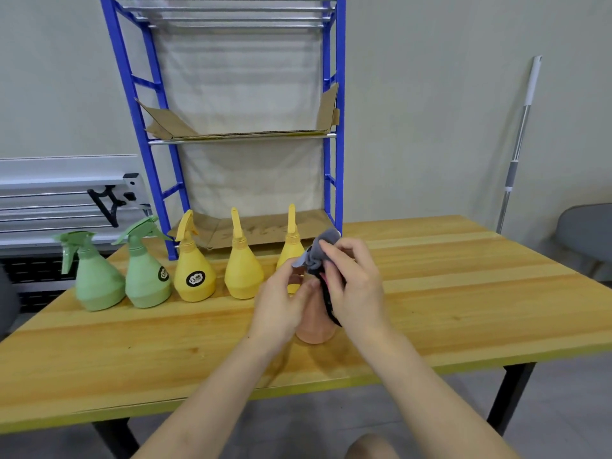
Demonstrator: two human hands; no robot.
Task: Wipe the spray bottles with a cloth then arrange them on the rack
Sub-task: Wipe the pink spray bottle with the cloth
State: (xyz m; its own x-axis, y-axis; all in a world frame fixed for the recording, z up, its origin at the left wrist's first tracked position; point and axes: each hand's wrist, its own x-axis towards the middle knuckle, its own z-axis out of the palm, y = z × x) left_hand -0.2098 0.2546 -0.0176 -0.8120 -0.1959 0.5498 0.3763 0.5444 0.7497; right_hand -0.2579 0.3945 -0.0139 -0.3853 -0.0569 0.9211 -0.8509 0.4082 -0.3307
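A pink spray bottle (314,327) stands on the wooden table (463,293), mostly hidden behind both hands. My left hand (281,304) grips its body from the left. My right hand (356,286) holds a grey cloth (319,251) bunched over the bottle's top. In a row to the left stand two green spray bottles (96,279) (145,276) and three yellow spray bottles (193,271) (241,270) (291,250). The blue rack (332,127) stands behind them at the table's back edge, its shelves lined with cardboard (238,134).
A metal pole (520,144) leans against the wall at right. A grey chair (586,233) sits past the table's right corner. A white radiator-like unit (59,200) runs along the wall at left.
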